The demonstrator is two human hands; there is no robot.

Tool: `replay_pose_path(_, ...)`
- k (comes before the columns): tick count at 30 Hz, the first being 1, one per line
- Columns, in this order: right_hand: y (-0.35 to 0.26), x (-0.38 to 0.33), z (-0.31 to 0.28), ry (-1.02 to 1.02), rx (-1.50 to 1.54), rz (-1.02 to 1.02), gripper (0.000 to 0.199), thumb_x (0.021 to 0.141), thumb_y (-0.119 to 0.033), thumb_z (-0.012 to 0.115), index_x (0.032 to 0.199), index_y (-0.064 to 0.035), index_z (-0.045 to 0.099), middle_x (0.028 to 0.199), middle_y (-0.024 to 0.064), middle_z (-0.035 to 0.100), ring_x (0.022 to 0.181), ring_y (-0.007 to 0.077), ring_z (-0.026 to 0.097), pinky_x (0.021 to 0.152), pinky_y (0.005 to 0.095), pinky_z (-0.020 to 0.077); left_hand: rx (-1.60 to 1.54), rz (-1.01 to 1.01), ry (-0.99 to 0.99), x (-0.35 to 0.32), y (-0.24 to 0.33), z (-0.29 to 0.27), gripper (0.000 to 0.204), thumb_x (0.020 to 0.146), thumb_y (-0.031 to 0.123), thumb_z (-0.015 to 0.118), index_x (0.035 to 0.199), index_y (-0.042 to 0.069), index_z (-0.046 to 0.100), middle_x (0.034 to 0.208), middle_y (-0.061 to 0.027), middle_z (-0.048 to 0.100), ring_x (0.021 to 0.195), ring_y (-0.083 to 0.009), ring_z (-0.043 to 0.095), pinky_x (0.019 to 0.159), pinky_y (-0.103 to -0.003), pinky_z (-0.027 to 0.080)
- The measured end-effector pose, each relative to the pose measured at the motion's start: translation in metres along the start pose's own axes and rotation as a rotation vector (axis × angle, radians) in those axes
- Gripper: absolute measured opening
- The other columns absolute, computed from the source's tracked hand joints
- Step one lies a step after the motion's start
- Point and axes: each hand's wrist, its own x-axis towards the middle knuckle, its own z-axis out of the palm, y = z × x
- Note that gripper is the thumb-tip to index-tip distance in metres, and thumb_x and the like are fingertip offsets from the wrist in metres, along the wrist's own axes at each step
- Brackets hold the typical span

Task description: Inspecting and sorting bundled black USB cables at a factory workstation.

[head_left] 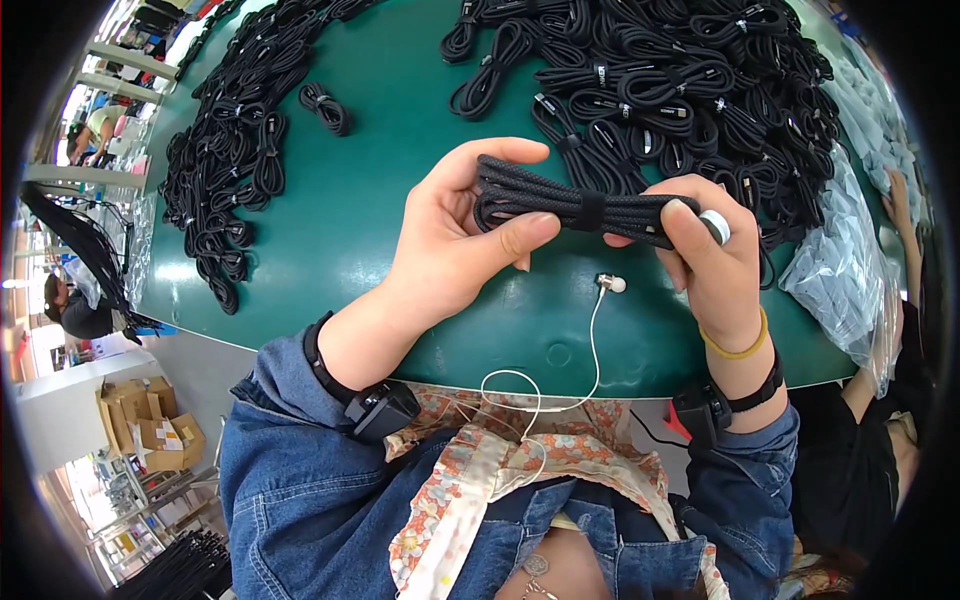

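Between both hands I hold a coiled black braided cable [545, 190], bound round its middle by a black strap. My left hand [460, 215] closes on the coil's left end, its thumb across the front. At the other end, my right hand [705, 235] pinches the coil near a round white-and-silver piece [714, 227] whose kind I cannot tell. Below the coil, on the green table, lies a white earphone [612, 284] with its thin wire running toward my apron.
Bundled black cables pile up at the far right [690, 80] and along the left [240, 120]; a single bundle [326, 108] lies between them. Clear plastic bags [845, 265] cover the green table's [390, 100] right edge. Another person's hand [896, 195] is beyond. Cardboard boxes [150, 425] stand lower left.
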Motion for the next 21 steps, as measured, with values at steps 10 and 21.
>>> replay_pose_path(10, -0.0005, -0.0024, -0.0010, 0.004, -0.270, -0.196, 0.015, 0.075, -0.007, 0.056, 0.088, -0.0002, 0.056, 0.070, -0.0005, 0.054, 0.053, 0.0004, 0.043, 0.044, 0.0139, 0.0306, 0.014, 0.022, 0.037, 0.0007, -0.0028, -0.0036, 0.036, 0.078, 0.008, 0.052, 0.110, -0.003, 0.039, 0.083, -0.0118, 0.056, 0.066, -0.0152, 0.053, 0.064, -0.026, 0.044)
replay_pose_path(21, -0.0058, 0.0002, -0.0014, -0.015, 0.017, 0.185, 0.018, 0.075, -0.007, 0.047, 0.088, 0.0029, 0.054, 0.061, 0.0042, 0.056, 0.041, 0.0013, 0.034, 0.038, 0.0142, 0.0254, -0.027, 0.096, -0.052, 0.0007, -0.0053, -0.0052, 0.039, 0.079, 0.001, 0.050, 0.115, -0.002, 0.037, 0.086, -0.0063, 0.054, 0.071, -0.0107, 0.054, 0.067, -0.021, 0.043)
